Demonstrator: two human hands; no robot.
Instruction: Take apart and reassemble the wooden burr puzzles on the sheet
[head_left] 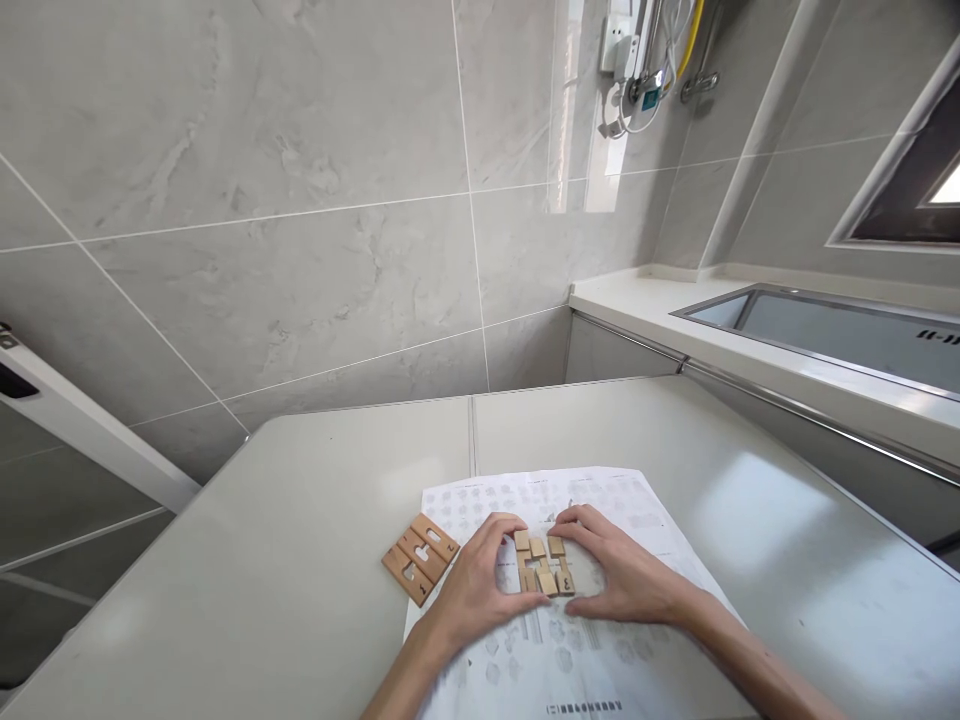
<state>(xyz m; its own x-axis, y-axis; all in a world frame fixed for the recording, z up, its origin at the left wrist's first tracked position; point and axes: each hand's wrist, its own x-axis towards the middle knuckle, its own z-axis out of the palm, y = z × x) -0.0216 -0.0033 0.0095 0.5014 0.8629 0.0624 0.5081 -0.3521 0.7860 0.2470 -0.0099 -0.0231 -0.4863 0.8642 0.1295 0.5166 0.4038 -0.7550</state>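
Note:
A small group of light wooden puzzle pieces lies on a printed sheet of paper, several of them with raised blocks and one marked 3. My left hand curves around the left side, its fingertips at the upper-left block and its thumb along the lower edge. On the other side, my right hand has its fingers at the upper-right block and its thumb near the lower-right corner. Left of my left hand rests a browner wooden piece with cut-out shapes and the numbers 1 and 2, partly over the paper's edge.
The pale table has a seam across it and meets a grey tiled wall. A counter with a sink runs along the right. A socket with cables and pipes is on the wall. A white-framed panel stands at left.

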